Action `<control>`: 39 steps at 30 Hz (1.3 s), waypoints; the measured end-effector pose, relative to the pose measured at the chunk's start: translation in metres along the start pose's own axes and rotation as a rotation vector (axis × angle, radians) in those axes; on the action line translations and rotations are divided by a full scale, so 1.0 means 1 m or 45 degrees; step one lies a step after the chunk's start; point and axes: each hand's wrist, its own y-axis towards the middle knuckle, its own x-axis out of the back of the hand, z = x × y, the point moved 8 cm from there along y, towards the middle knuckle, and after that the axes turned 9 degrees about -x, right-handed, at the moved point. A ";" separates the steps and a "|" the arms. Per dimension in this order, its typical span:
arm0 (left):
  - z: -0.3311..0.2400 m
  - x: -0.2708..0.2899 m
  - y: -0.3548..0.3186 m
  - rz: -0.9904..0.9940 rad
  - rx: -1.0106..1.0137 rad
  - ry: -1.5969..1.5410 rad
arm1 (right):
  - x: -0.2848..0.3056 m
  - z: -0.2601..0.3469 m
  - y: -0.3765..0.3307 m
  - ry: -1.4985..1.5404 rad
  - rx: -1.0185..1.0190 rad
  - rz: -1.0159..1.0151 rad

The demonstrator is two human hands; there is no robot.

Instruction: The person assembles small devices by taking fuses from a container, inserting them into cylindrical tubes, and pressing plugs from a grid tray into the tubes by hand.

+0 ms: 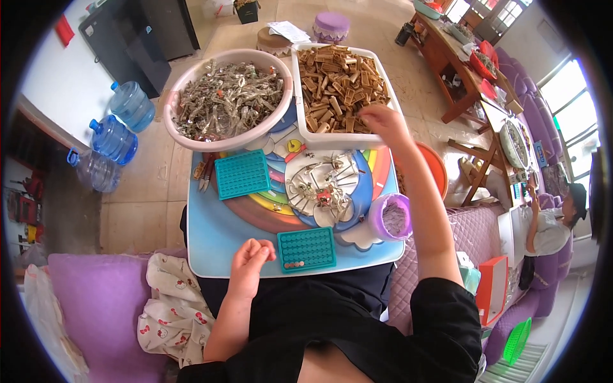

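Right hand hovering over near-right corner of far white bin, brown rectangular pieces filling it, can't tell if gripping, left hand hovering closed, any contents hidden, near teal grid tray lying just right.

The left hand and right hand are bare, as are both forearms; well back from the right fingers, toward the body, a loose black sleeve ends in a plain hem; the same unpatterned black cloth forms the short-sleeved top, nearer the body than the left fingers; its open neckline lies farthest from the fingers; dark, near-black trousers show to the right of the left fingers.
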 end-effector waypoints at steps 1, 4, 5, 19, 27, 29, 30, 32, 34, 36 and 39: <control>0.000 -0.008 0.000 0.000 -0.011 -0.009 | -0.029 0.011 0.015 -0.155 0.206 0.135; -0.005 -0.030 -0.004 0.192 0.009 -0.101 | -0.081 0.004 0.046 -0.911 0.262 0.092; -0.009 -0.028 -0.007 0.188 -0.006 -0.107 | -0.082 -0.003 0.051 -0.916 0.278 0.090; -0.016 0.006 -0.008 0.073 -0.092 0.053 | -0.012 0.050 -0.041 -0.254 0.068 -0.457; -0.056 -0.033 -0.019 0.022 -0.901 1.324 | -0.106 0.125 -0.159 0.135 0.126 0.447; -0.060 -0.038 -0.025 0.052 -1.003 1.401 | -0.135 0.145 -0.186 0.285 0.135 0.796; -0.040 -0.030 -0.017 0.204 -0.665 1.222 | -0.144 0.146 -0.190 0.341 0.080 0.891; -0.008 -0.018 -0.016 0.301 -0.319 0.958 | -0.155 0.129 -0.180 0.406 -0.029 0.860; -0.005 -0.014 -0.016 0.261 -0.249 0.729 | -0.163 0.102 -0.157 0.358 -0.292 0.777; 0.000 -0.012 -0.015 0.192 -0.110 0.269 | -0.174 0.089 -0.138 0.056 0.031 0.564; 0.000 -0.013 -0.016 0.236 -0.124 0.252 | -0.197 0.087 -0.137 -0.567 0.312 0.392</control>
